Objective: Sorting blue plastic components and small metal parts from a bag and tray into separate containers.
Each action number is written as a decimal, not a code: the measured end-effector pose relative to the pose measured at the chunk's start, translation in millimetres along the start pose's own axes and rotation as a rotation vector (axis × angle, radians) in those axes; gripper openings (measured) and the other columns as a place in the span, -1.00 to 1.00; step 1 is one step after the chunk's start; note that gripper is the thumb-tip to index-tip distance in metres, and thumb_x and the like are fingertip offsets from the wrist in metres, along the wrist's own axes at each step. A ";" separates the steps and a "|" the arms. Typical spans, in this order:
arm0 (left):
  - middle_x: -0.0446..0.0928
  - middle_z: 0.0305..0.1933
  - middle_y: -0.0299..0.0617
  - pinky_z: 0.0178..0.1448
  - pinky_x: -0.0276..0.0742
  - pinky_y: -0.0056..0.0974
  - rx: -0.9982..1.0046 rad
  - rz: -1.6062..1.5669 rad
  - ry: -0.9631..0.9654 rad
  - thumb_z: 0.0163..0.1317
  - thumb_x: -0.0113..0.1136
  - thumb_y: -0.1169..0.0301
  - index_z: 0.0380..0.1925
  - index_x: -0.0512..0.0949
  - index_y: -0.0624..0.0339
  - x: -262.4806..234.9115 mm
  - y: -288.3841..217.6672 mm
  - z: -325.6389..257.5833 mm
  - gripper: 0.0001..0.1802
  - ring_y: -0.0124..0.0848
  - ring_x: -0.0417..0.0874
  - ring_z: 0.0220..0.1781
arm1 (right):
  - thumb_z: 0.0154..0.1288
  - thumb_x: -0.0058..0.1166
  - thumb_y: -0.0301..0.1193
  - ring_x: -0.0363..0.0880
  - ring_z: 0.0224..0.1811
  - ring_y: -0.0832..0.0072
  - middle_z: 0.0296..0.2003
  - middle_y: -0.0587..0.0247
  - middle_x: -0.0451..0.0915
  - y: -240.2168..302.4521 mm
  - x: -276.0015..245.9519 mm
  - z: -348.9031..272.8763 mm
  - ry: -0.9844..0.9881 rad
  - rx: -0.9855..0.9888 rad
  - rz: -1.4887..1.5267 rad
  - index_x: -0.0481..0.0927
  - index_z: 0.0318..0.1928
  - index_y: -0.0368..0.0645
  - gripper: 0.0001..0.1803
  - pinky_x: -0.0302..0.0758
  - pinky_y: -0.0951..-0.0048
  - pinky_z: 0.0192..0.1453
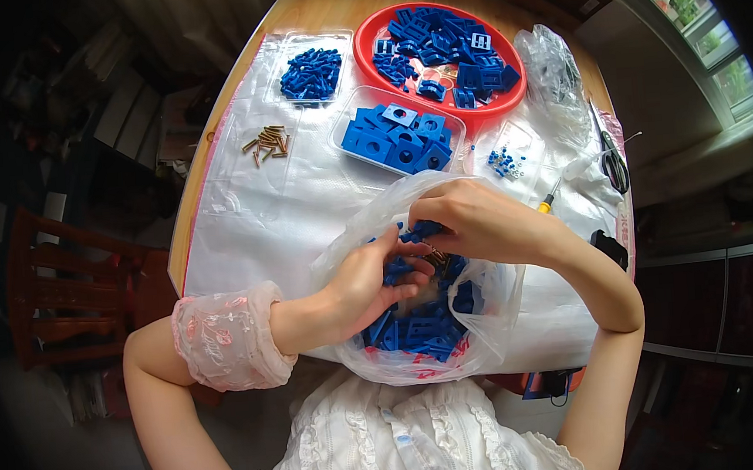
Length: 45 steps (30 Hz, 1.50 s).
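A clear plastic bag stands open at the table's near edge, holding many blue plastic parts and a few brass-coloured screws. Both my hands are over its mouth. My right hand is bent down with its fingers closed on a small blue plastic part. From the left, my left hand reaches in with curled fingers around blue plastic parts, partly hidden by the fingers. The two hands' fingertips are close together. Just what shape the held parts have is hard to make out.
Beyond the bag are a clear tray of blue square plates, a red basin of blue parts, a tray of small blue pieces, loose brass screws and tiny blue-and-silver pieces. A yellow-handled screwdriver and scissors lie right.
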State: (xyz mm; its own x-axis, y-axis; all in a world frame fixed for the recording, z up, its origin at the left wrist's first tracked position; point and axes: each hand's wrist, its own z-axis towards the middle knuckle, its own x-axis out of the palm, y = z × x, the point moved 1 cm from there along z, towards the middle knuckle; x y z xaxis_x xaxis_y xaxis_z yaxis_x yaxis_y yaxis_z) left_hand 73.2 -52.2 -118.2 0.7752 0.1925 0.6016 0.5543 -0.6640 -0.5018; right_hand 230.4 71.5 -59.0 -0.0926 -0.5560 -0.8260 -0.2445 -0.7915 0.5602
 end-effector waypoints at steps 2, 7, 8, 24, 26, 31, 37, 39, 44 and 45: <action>0.53 0.10 -0.10 0.20 0.57 -0.08 0.043 -0.098 -0.013 0.64 -0.30 0.19 0.22 0.40 0.21 5.4 4.6 1.9 -0.58 -0.32 0.60 0.07 | 0.11 0.31 -0.58 0.67 -0.07 -0.01 -0.18 -0.02 0.67 9.2 0.7 -2.3 0.019 0.020 0.071 0.65 -0.09 -0.29 -0.70 0.56 0.08 0.02; 0.54 0.00 -0.21 0.20 0.63 -0.13 0.035 -0.205 0.001 0.65 -0.27 0.15 0.07 0.47 0.14 14.1 1.8 -1.1 -0.62 -0.32 0.64 0.06 | 0.08 0.35 -0.59 0.66 -0.02 0.01 -0.11 0.04 0.67 34.0 10.7 -2.1 0.018 0.007 0.207 0.64 -0.05 -0.28 -0.63 0.56 0.13 0.06; 0.54 -0.01 -0.22 0.19 0.64 -0.14 0.024 -0.210 -0.020 0.64 -0.26 0.16 0.04 0.49 0.14 16.9 0.3 -2.6 -0.62 -0.34 0.64 0.06 | 0.11 0.33 -0.61 0.68 -0.03 0.05 -0.12 0.07 0.67 35.6 7.8 -4.2 -0.018 -0.008 0.225 0.64 -0.03 -0.27 -0.64 0.58 0.16 0.03; 0.49 -0.41 -0.40 -0.62 0.01 -0.66 0.640 0.501 0.006 0.56 0.09 0.08 -0.29 0.53 0.10 10.8 -168.6 -17.2 -0.65 -0.79 0.27 -0.58 | -0.04 0.30 -0.63 0.76 -0.24 0.12 -0.30 -0.05 0.64 21.9 23.7 -16.1 -0.044 0.113 -0.493 0.60 -0.28 -0.36 -0.76 0.67 0.27 -0.25; 0.52 -0.45 -0.38 -0.53 0.20 -0.60 0.822 0.783 -0.168 0.56 0.08 0.10 -0.31 0.61 0.17 -29.7 -224.0 21.9 -0.61 -0.74 0.38 -0.53 | -0.06 0.30 -0.65 0.76 -0.23 0.11 -0.31 -0.08 0.66 21.0 29.5 -4.4 -0.026 0.172 -0.509 0.61 -0.26 -0.39 -0.74 0.68 0.28 -0.24; 0.73 -0.35 0.03 -0.09 0.62 -0.15 1.126 1.691 -0.622 0.47 0.18 0.15 -0.26 0.72 0.32 -109.2 -293.2 119.6 -0.60 -0.16 0.76 -0.28 | -0.02 0.23 -0.71 0.73 -0.21 -0.06 -0.32 -0.22 0.65 1.3 34.8 8.3 0.018 0.199 -0.408 0.53 -0.24 -0.45 -0.73 0.65 0.15 -0.23; 0.74 -0.06 0.09 0.12 0.62 -0.10 0.909 1.832 -0.632 0.39 0.26 0.21 -0.16 0.74 0.24 -96.8 -278.5 156.0 -0.69 -0.11 0.76 -0.04 | -0.24 0.43 -0.71 0.76 -0.17 -0.01 -0.26 -0.18 0.70 -4.9 35.2 3.1 -0.007 0.192 -0.367 0.62 -0.25 -0.49 -0.59 0.69 0.23 -0.19; 0.74 0.00 0.06 0.19 0.61 -0.11 0.881 1.845 -0.682 0.36 0.28 0.21 -0.15 0.75 0.21 -85.4 -278.2 142.8 -0.71 -0.12 0.75 0.04 | -0.22 0.43 -0.70 0.76 -0.16 0.00 -0.26 -0.18 0.70 -5.0 33.5 4.1 -0.014 0.173 -0.367 0.64 -0.26 -0.48 -0.62 0.69 0.23 -0.18; 0.76 -0.10 -0.01 0.08 0.70 -0.17 0.968 1.711 -0.690 0.37 0.28 0.24 -0.06 0.74 0.17 -67.1 -282.8 102.0 -0.72 -0.21 0.81 -0.07 | -0.19 0.40 -0.71 0.75 -0.15 0.01 -0.28 -0.17 0.70 -10.6 34.9 11.7 0.045 0.158 -0.361 0.68 -0.32 -0.43 -0.69 0.69 0.21 -0.17; 0.76 -0.11 -0.01 0.07 0.70 -0.19 1.032 1.693 -0.662 0.38 0.29 0.25 -0.06 0.74 0.18 -57.3 -276.6 88.2 -0.72 -0.23 0.81 -0.09 | -0.18 0.39 -0.71 0.75 -0.15 0.01 -0.29 -0.17 0.70 -14.1 36.7 12.6 0.036 0.143 -0.364 0.68 -0.33 -0.42 -0.72 0.69 0.20 -0.17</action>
State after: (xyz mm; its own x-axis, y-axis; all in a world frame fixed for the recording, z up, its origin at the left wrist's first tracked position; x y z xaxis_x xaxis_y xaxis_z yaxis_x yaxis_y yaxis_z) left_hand -97.8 184.1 -68.7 0.4226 0.2941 -0.8573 -0.9048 0.0822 -0.4178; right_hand 218.3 65.5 -98.0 0.0581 -0.2561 -0.9649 -0.3871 -0.8967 0.2147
